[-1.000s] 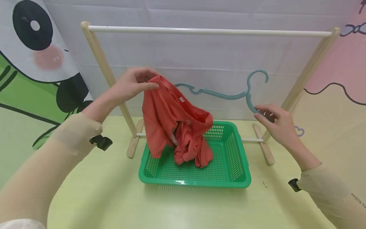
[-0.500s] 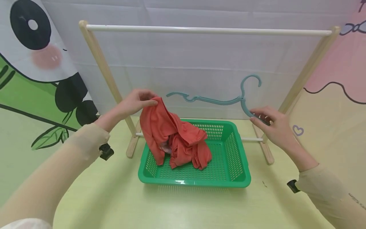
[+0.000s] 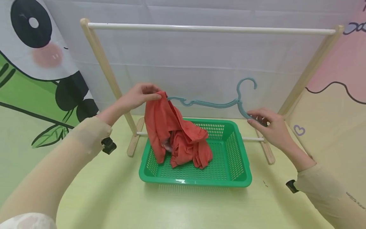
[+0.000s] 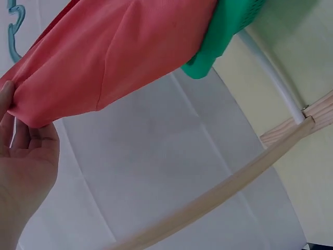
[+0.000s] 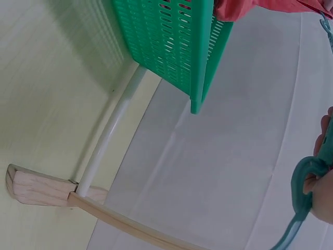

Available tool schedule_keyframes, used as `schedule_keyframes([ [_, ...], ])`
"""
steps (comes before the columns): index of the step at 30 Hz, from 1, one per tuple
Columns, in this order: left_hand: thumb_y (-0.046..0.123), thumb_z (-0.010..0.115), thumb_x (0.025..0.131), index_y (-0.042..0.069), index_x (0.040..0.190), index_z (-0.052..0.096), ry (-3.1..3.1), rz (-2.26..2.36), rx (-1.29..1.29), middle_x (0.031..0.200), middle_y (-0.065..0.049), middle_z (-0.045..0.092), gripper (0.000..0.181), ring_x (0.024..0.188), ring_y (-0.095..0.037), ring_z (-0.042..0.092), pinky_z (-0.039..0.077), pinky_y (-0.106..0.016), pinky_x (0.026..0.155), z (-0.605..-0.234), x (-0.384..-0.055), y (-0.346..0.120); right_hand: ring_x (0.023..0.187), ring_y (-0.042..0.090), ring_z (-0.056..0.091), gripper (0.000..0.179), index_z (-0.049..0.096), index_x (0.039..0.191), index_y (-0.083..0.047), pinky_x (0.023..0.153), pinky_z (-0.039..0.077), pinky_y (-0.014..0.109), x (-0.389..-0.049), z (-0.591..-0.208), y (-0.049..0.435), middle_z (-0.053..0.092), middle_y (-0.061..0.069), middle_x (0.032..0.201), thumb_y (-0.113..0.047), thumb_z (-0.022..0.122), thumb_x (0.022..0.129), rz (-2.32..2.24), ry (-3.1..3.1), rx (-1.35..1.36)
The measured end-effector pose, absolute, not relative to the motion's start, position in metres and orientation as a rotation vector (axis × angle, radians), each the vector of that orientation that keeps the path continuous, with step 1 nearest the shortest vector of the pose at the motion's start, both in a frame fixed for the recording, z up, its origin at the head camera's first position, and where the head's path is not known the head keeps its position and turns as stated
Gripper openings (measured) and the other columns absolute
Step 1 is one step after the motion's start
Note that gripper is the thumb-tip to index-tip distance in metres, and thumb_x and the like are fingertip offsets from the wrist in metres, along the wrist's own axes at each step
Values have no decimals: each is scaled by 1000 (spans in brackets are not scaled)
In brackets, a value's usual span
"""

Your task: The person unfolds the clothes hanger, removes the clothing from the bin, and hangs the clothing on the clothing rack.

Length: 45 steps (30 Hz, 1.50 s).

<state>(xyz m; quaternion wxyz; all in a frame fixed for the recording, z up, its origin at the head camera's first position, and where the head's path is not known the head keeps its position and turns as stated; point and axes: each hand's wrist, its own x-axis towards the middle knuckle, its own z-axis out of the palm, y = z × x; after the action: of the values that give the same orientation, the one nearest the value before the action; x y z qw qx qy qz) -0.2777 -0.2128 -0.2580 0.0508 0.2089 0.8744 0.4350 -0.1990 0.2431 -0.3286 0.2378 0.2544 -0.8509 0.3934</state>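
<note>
In the head view my left hand (image 3: 141, 97) pinches the top edge of a red garment (image 3: 160, 127), thumb in front. The garment hangs from it, its lower part bunched in a green basket (image 3: 197, 182). My right hand (image 3: 270, 124) grips one arm of a blue-green clothes hanger (image 3: 215, 104), its hook upright. The hanger's far tip meets the garment's upper edge near my left fingers; whether it is inside the cloth I cannot tell. The left wrist view has the pinched red cloth (image 4: 130, 57); the right wrist view has part of the hanger (image 5: 299, 192) in my fingers.
Behind the basket stands a wooden rack with a white top rail (image 3: 211, 29) and slanted posts (image 3: 105, 66). Its wooden feet (image 3: 135, 136) stand either side of the basket on the pale yellow table (image 3: 183, 210). A printed cloth backdrop (image 3: 200, 54) hangs behind.
Over the second my left hand has lowered the garment, then lifted slightly and shifted right. The hanger has moved left and down, its tip now at the garment's edge.
</note>
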Motion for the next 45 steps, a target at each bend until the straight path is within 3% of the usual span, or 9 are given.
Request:
schedule_keyframes([
  [5,21,66,96,12,117,68,2632,1442,700,99,13,70,24,97,-6,64,50,-22,90,-228,-275,-205,75,-3,50,27,74,112,-10,65,41,10,-199,-327,242,58,-21,86,0,72,87,1040,-2363,697],
  [11,26,68,94,15,117,69,2697,1389,790,104,8,71,25,99,-9,63,48,-22,90,-198,-271,-195,73,-4,51,26,73,115,-9,63,40,11,-198,-325,243,60,-31,91,-4,69,90,1063,-2400,637],
  [22,25,65,96,16,118,69,2728,1005,814,115,-4,71,24,104,-18,62,48,-37,92,-244,-277,-201,75,-1,53,25,73,115,-10,66,41,13,-196,-323,243,63,-31,92,-6,71,90,1141,-2455,626],
  [32,19,68,94,16,118,72,2689,953,882,113,-4,73,24,102,-14,65,50,-35,92,-247,-271,-203,74,-1,54,24,73,114,-8,66,42,12,-196,-325,244,64,-30,90,-6,70,90,1155,-2448,630],
  [39,26,69,94,20,121,71,2625,998,894,118,2,72,28,107,-14,66,51,-37,95,-246,-263,-182,69,0,52,23,75,111,-11,60,41,16,-198,-327,231,70,-11,89,-8,72,89,1108,-2414,742],
  [45,22,68,95,17,118,72,2623,1051,937,113,0,74,25,102,-15,66,52,-35,90,-245,-262,-167,66,4,46,23,75,110,-13,58,38,19,-199,-325,222,64,-17,85,-7,72,88,1074,-2416,757],
])
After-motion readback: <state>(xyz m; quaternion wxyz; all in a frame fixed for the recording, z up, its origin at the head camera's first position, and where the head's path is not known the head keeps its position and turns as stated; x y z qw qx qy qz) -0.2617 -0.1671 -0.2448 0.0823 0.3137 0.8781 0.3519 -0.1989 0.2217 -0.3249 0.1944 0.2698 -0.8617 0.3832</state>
